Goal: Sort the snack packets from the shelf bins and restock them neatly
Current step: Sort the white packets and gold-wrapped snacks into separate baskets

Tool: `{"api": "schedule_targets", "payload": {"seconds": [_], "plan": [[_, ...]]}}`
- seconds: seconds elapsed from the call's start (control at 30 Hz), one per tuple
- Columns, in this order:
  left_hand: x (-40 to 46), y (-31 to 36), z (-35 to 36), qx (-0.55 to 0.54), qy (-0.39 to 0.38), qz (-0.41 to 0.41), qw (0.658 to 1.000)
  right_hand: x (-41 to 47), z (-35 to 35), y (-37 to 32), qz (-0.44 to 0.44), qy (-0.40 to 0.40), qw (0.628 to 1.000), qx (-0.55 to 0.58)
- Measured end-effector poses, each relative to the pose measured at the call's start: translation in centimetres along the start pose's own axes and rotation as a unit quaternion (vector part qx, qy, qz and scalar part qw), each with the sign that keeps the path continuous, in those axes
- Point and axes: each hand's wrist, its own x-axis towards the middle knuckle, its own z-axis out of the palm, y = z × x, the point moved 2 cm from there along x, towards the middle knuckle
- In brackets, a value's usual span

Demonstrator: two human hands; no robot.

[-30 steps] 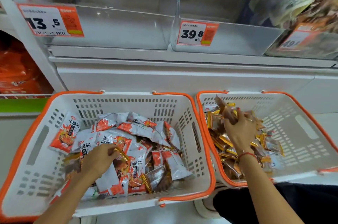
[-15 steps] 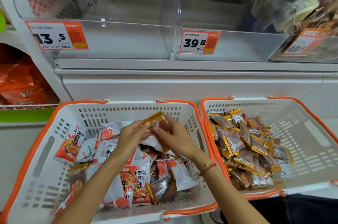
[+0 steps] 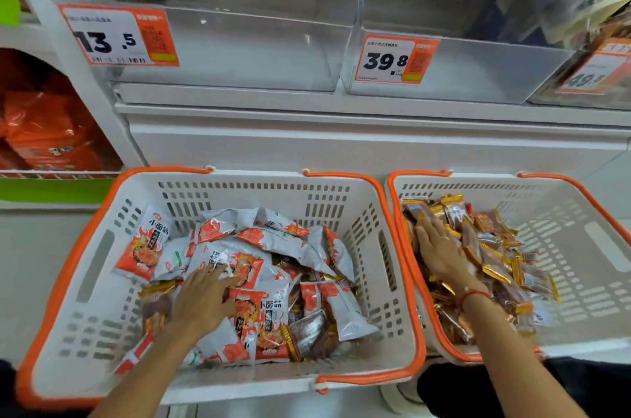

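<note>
Left hand (image 3: 205, 298) flat on silver-orange packets (image 3: 269, 243) in left basket (image 3: 102, 246); right hand (image 3: 440, 253) spread on gold packets (image 3: 495, 246) in right basket (image 3: 580, 246).

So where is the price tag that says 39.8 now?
The 39.8 price tag is on the front of the clear shelf bin at upper centre-right of the head view, above the gap between the two white baskets.

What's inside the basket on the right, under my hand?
The right basket holds a heap of gold-and-brown snack packets. The right hand lies flat on them. Packets beneath the hand and the basket floor under the heap are hidden.
</note>
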Motion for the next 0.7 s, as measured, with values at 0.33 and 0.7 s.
{"api": "schedule_targets", "payload": {"seconds": [0.33, 0.7], "plan": [[-0.9, -2.8, -0.8, 0.077, 0.101, -0.044, 0.991, -5.3, 7.8, -16.2, -0.313, -0.131, 0.940, -0.033], [0.0, -0.2, 1.6, 0.085, -0.002, 0.148, 0.985, -7.2, 15.4, -11.7, -0.336, -0.437, 0.734, -0.398]]}}
